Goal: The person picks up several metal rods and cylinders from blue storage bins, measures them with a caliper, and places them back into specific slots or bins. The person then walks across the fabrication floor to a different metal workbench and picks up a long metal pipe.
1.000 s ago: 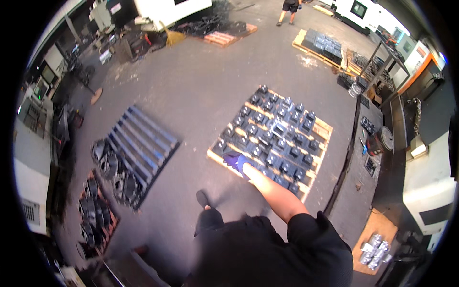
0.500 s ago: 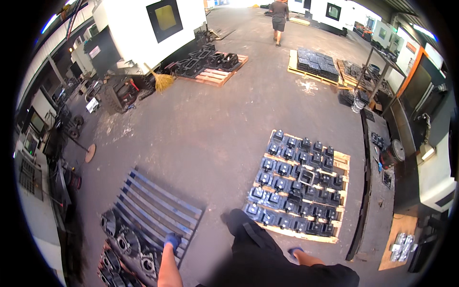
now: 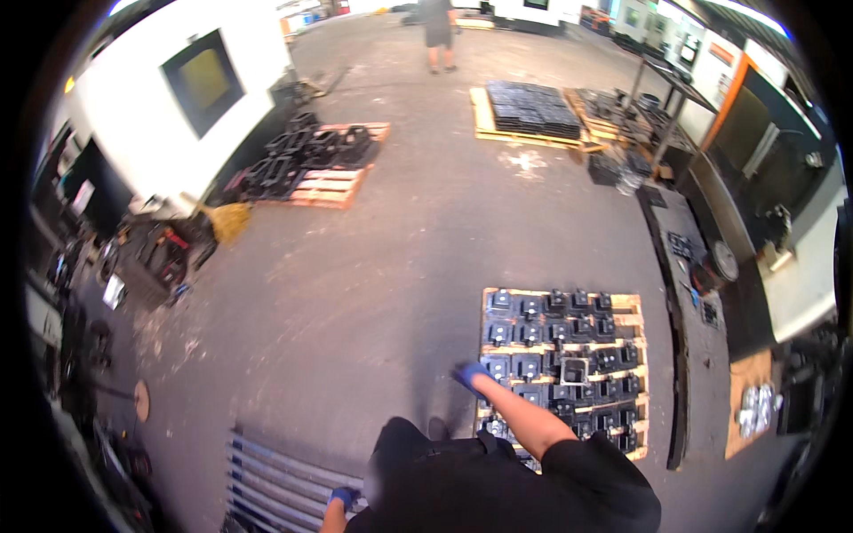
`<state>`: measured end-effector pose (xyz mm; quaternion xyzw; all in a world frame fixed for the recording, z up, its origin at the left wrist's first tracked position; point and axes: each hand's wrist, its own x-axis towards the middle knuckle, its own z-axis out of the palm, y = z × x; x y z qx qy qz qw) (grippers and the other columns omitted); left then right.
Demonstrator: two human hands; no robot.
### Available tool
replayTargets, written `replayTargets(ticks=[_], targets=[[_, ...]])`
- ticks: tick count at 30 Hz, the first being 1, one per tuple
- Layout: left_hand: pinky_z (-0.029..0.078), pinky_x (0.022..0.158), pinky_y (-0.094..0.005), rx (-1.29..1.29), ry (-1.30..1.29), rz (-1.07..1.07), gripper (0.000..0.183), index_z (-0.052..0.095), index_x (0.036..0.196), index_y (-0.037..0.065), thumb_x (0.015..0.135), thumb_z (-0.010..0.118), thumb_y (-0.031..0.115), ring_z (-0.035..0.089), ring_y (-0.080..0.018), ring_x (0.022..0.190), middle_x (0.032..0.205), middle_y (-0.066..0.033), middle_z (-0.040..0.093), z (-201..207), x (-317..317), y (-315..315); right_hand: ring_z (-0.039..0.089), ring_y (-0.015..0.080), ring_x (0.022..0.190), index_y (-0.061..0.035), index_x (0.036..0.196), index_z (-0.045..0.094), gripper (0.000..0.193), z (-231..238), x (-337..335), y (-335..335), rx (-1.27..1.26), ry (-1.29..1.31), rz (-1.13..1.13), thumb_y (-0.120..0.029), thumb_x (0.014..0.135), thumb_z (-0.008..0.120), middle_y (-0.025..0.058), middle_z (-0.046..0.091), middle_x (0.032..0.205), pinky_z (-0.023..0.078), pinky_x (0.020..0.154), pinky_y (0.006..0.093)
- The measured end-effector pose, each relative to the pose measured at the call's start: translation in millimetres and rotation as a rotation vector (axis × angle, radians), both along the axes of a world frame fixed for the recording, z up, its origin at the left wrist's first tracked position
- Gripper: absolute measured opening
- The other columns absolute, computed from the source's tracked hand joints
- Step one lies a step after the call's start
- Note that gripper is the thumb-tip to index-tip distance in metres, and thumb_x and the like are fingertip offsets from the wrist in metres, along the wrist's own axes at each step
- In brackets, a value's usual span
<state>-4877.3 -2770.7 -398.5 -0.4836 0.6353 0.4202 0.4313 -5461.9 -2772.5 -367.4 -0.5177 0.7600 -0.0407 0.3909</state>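
Note:
My left hand (image 3: pixel 343 498), in a blue glove, is low in the picture at the right edge of a dark slatted pallet (image 3: pixel 284 477). Its fingers are too small and partly turned away to show their shape. My right hand (image 3: pixel 470 377), also gloved in blue, reaches forward over the floor at the left side of a wooden pallet (image 3: pixel 629 318). Motion smears its fingers. Rows of black metal castings (image 3: pixel 527 334) cover that pallet, and one square open frame (image 3: pixel 574 370) lies among them. My right forearm hides some of the castings.
A reddish pallet (image 3: pixel 329 186) with black castings lies ahead left, beside a straw broom (image 3: pixel 227 220). Farther ahead, a yellowish pallet (image 3: pixel 482 114) bears stacked dark plates. A raised dark rail (image 3: pixel 673 355) runs along the right. Another person (image 3: pixel 438 34) stands at the far end.
My view has swung, and the slatted pallet sits lower in the picture, its castings mostly out of view. My right arm has stretched forward and left. The left hand remains by the slatted pallet.

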Motion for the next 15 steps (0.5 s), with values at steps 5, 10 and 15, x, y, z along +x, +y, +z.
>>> replayTargets(ticks=[5,10,15], targets=[[0.049,0.09,-0.0404,0.014,0.041,0.331,0.045,0.07,0.104,0.006,0.089,0.052,0.045,0.064,-0.0314,0.101,0.107,-0.0169,0.068,-12,-62,-124,0.057,0.0313,0.117,-0.0045,0.121,0.061,0.048,139,-55,-191,-0.437,-0.379,-0.394,-0.038,0.086,0.058,0.0173,0.06,0.125,0.044,0.099,0.0366],[0.049,0.089,-0.0405,0.011,0.073,0.233,0.047,0.07,0.103,0.005,0.086,0.055,0.047,0.064,-0.0316,0.101,0.107,-0.0176,0.068,-31,-135,-310,0.059,0.0338,0.113,-0.007,0.119,0.062,0.047,49,-148,-256,-0.328,-0.273,-0.568,-0.04,0.087,0.056,0.0176,0.061,0.122,0.046,0.096,0.0386],[0.049,0.088,-0.0405,0.006,0.05,0.08,0.05,0.07,0.102,0.005,0.084,0.059,0.05,0.064,-0.0318,0.101,0.107,-0.0182,0.068,-79,-254,-562,0.051,0.0357,0.123,-0.0076,0.123,0.061,0.054,-85,-220,-154,0.362,0.005,-0.97,-0.048,0.091,0.043,0.0197,0.052,0.133,0.038,0.105,0.0443]])
